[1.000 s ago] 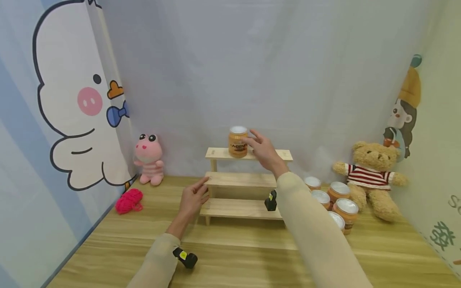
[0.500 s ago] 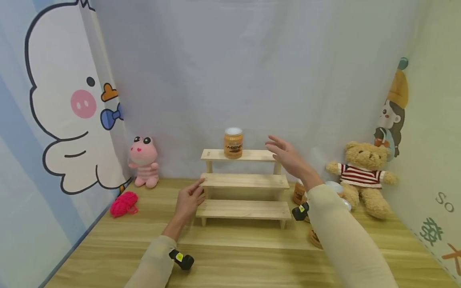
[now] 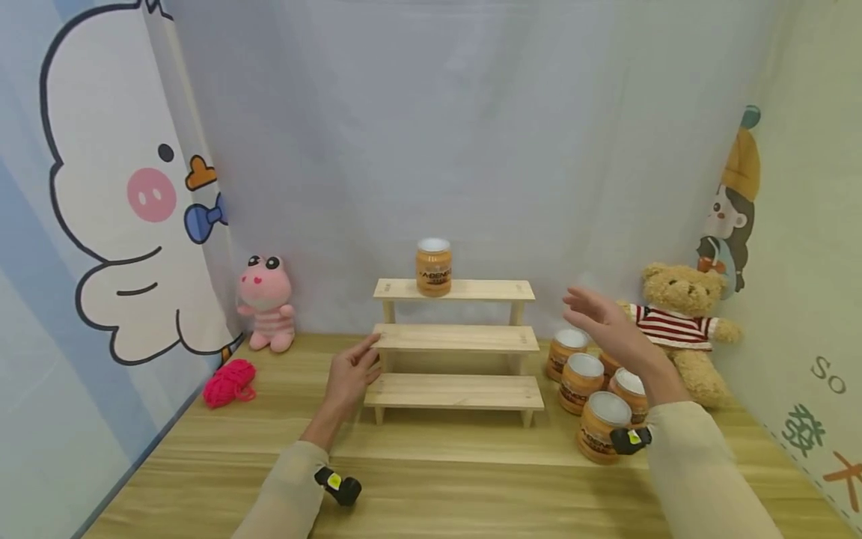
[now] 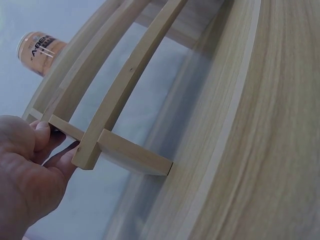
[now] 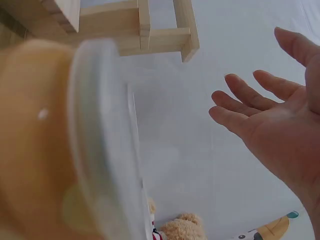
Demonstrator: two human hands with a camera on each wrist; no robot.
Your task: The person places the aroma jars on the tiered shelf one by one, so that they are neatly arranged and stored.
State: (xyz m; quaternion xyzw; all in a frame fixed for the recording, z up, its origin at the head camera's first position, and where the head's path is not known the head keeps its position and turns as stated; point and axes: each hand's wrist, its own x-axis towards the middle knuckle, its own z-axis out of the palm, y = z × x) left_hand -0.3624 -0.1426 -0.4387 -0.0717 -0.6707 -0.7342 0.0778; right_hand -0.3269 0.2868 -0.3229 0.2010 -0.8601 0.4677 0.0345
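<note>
A three-tier wooden shelf [image 3: 454, 337] stands on the table. On its top tier, left of the middle, an orange jar [image 3: 434, 268] with a white lid sits upright. My left hand [image 3: 352, 373] grips the left end of the shelf by the middle tier; in the left wrist view its thumb and fingers [image 4: 60, 160] close on the wooden side piece. My right hand [image 3: 609, 329] hangs in the air above several similar jars [image 3: 581, 383] at the right, fingers extended and nothing held. One jar lid [image 5: 107, 140] looms blurred in the right wrist view.
A teddy bear [image 3: 680, 314] in a striped shirt sits behind the jars. At the left are a pink plush toy [image 3: 268, 303] and a ball of pink yarn [image 3: 230, 383]. A pale curtain [image 3: 471, 150] hangs behind the shelf.
My right hand has left the jar on the top tier and moved right and down, over the other jars. The left hand stays at the shelf's end. The view shifted slightly.
</note>
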